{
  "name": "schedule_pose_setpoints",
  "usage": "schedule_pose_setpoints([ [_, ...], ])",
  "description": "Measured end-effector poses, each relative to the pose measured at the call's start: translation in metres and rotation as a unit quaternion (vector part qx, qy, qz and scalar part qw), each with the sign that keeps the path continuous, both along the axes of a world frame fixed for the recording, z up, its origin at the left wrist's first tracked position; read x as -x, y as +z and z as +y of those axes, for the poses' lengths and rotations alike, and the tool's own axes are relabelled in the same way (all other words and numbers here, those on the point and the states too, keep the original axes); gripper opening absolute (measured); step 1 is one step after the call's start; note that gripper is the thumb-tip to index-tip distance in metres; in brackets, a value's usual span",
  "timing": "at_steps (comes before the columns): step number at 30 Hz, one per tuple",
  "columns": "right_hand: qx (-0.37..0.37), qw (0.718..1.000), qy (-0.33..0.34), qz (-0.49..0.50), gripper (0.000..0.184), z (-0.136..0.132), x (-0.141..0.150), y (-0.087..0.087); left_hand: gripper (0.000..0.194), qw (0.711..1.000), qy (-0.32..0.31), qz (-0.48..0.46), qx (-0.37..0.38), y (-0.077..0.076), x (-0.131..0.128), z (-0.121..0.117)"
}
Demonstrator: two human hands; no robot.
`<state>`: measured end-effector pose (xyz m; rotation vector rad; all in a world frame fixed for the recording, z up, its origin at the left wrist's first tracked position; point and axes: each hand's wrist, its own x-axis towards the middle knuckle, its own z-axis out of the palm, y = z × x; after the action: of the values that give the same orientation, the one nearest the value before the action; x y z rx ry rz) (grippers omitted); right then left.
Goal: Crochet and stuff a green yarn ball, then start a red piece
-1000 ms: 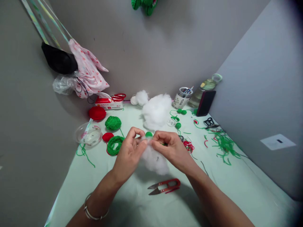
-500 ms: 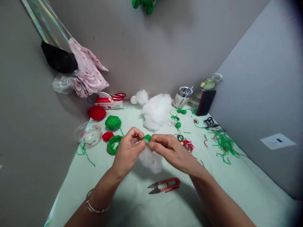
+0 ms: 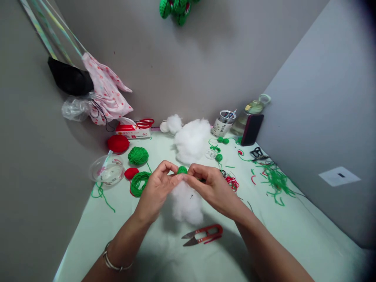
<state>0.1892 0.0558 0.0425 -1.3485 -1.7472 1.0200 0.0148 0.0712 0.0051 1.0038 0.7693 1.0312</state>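
Note:
Between my fingertips is a small green crocheted piece [image 3: 182, 170], its lower side hidden by both thumbs. My left hand [image 3: 160, 186] pinches it from the left, and my right hand [image 3: 210, 188] grips it from the right with the fingers curled. Just below the hands a tuft of white stuffing [image 3: 188, 205] lies on the cloth. Nearer to me rest orange-handled thread snips [image 3: 204, 235], blades apart and pointing left. Beside my left hand is a coil of green yarn [image 3: 140, 184]. Red and dark yarn scraps [image 3: 232, 183] lie beyond my right hand.
A big heap of white stuffing [image 3: 192, 141] sits at the back. On the left are a green yarn ball [image 3: 138, 156], a red ball [image 3: 118, 143] and a clear bowl [image 3: 107, 170]. Green yarn clippings [image 3: 277, 182], a phone [image 3: 252, 130] and a pen can [image 3: 223, 123] stand or lie right.
The green piece now shows a rounder, more upright top between my fingers, with the thumbs closer together beneath it. The whole view has shifted slightly.

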Motion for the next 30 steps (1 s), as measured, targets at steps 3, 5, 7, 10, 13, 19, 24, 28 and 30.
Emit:
schedule_pose_setpoints([
  [3,-0.006,0.998,0.046,-0.029,0.020,-0.002,-0.006,0.006,0.031,0.999,0.043,-0.024,0.010,-0.001,-0.001,0.003],
  [5,-0.025,0.998,0.039,-0.040,0.014,-0.003,-0.011,0.010,0.030,0.995,0.094,-0.013,-0.009,0.001,-0.001,0.004],
  [7,-0.061,0.997,0.017,-0.034,0.020,-0.004,-0.016,0.014,0.028,0.990,0.136,0.010,-0.040,0.004,-0.001,0.003],
  [10,-0.117,0.992,0.020,-0.034,0.012,-0.008,-0.021,0.019,0.026,0.979,0.179,0.037,-0.087,0.009,-0.001,0.003],
  [13,-0.156,0.984,0.063,-0.059,0.010,-0.013,-0.022,0.023,0.026,0.971,0.208,0.049,-0.111,0.012,-0.001,0.003],
  [19,-0.216,0.963,0.122,-0.108,0.010,-0.017,-0.013,0.022,0.023,0.965,0.218,0.057,-0.137,0.012,-0.002,0.003],
  [24,-0.215,0.963,0.112,-0.120,0.009,-0.017,-0.011,0.019,0.023,0.965,0.210,0.058,-0.143,0.011,-0.002,0.003],
  [28,-0.177,0.979,0.079,-0.067,0.009,-0.016,-0.013,0.022,0.023,0.964,0.220,0.063,-0.134,0.010,0.000,0.006],
  [30,-0.153,0.986,0.061,-0.024,0.011,-0.015,-0.014,0.023,0.023,0.963,0.225,0.066,-0.132,0.009,0.001,0.008],
])
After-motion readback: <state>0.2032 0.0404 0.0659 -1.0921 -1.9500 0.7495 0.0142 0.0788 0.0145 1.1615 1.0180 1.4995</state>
